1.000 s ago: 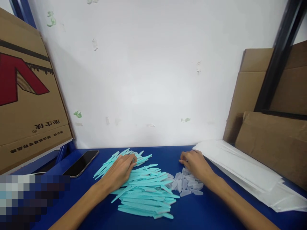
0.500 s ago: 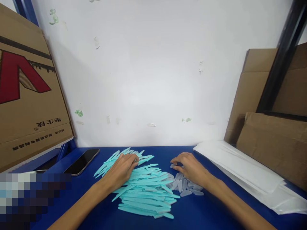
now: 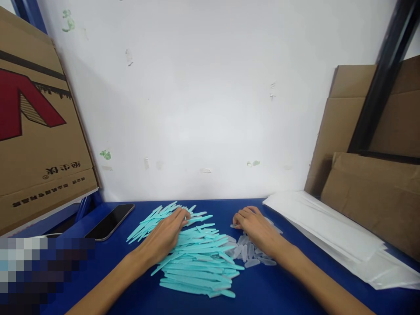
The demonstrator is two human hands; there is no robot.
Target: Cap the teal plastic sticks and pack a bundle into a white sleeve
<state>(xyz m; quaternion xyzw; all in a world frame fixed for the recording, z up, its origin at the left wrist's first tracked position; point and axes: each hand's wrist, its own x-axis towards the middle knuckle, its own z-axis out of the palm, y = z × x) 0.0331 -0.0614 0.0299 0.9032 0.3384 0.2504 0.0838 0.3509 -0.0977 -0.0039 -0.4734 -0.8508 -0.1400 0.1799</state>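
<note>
Turquoise eyebrow razors lie in a loose heap on the blue table. Over the far side of that heap is my left hand, its fingers closed on one eyebrow razor whose end points right. A smaller pile of clear plastic caps lies just right of the razors. My right hand hangs above it, thumb and fingers pinched on a clear cap; most of that cap is hidden by the fingers.
A phone lies on the left of the table. White plastic bags or sheets are at the right. Cardboard boxes stand on the left and right. A white wall closes off the back.
My right hand's fingers have closed together around the clear cap and turned slightly. The left hand stays nearly in place. The whole view has shifted slightly.
</note>
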